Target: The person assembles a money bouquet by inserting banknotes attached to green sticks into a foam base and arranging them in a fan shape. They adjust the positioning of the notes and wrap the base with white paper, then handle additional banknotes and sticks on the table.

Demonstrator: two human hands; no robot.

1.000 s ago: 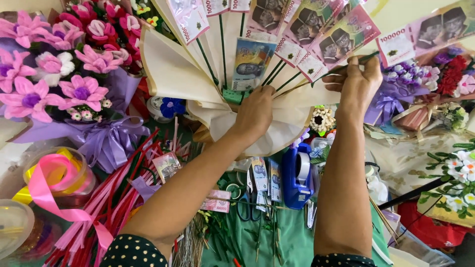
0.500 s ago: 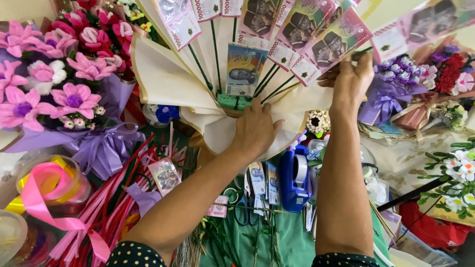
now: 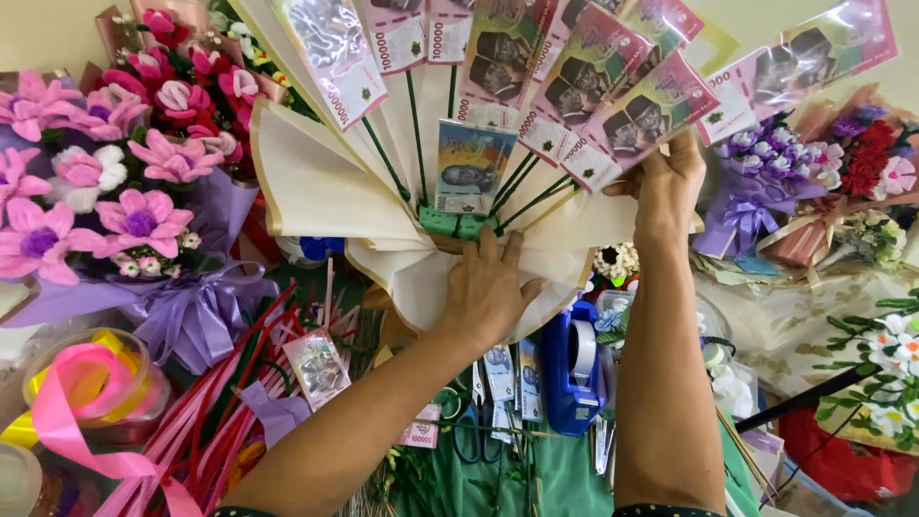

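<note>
While both hands grip the money bouquet (image 3: 421, 211), flower bouquets (image 3: 105, 191) crowd the cluttered worktable (image 3: 536, 479).

left hand (image 3: 488, 292): grips the cream wrap (image 3: 316, 187) at its base
right hand (image 3: 667, 182): pinches a pink banknote (image 3: 639, 120)
tape dispenser (image 3: 571, 369): blue, between the forearms

The top edge cuts off the far notes (image 3: 498, 48) of the bouquet (image 3: 316, 182). The left hand (image 3: 488, 287) hides its neck, and the right hand's (image 3: 670, 182) fingertips vanish behind the wrap (grip unclear). The scissors (image 3: 469, 431) are half buried.
</note>
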